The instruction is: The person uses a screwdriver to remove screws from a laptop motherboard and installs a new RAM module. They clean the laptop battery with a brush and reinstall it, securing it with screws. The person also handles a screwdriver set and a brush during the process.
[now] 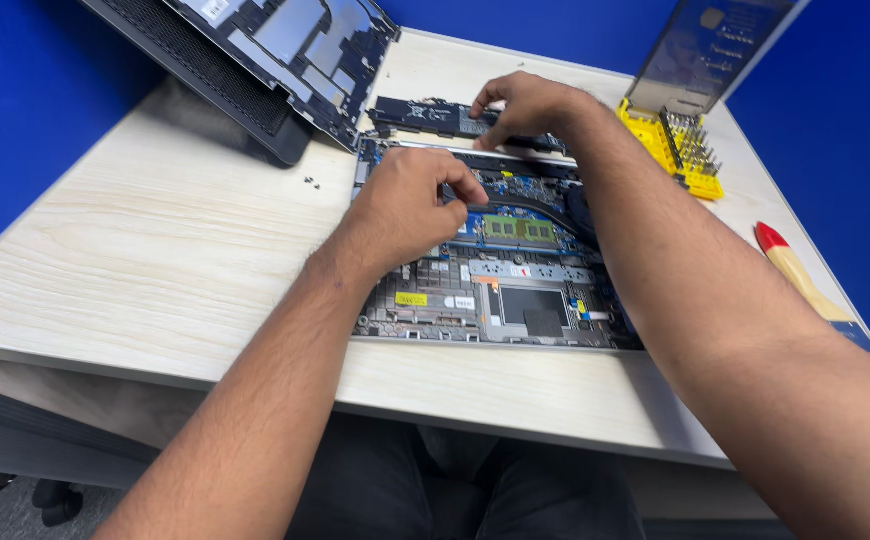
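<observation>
Lying on a pale wood-grain table (155, 250), an opened laptop chassis (495, 290) is seen with its internals exposed: a green memory module (520, 230), a curved black heat pipe (545, 205), a grey metal touchpad plate (533, 305), and ribbed dark plastic framing with a small yellow label at the 7 o'clock corner.

The left hand (405, 205) is placed over the chassis at about 10 o'clock from the memory module. Its fingers are curled tight, thumb and forefinger pinched on a small dark part at the board's edge; what exactly is gripped cannot be told.

The right hand (530, 105) is reached across to 12 o'clock of the chassis. Its fingertips are pressed down, partly spread, on a long flat black battery pack (425, 115) that lies just beyond the chassis's far edge. Contact is seen; a closed grasp is not.

At 11 o'clock of the left hand, the detached bottom cover (255, 60) is propped, inner side up, dark with grey foil patches and a mesh grille. Two tiny dark screws (310, 182) are noted on the table at 9 o'clock of the left hand, well apart from it.

At 2 o'clock, a yellow plastic bit holder (680, 150) with steel bits is set, its clear lid raised. At 3 o'clock, a wooden-handled tool with a red tip (795, 270) lies near the table edge.
</observation>
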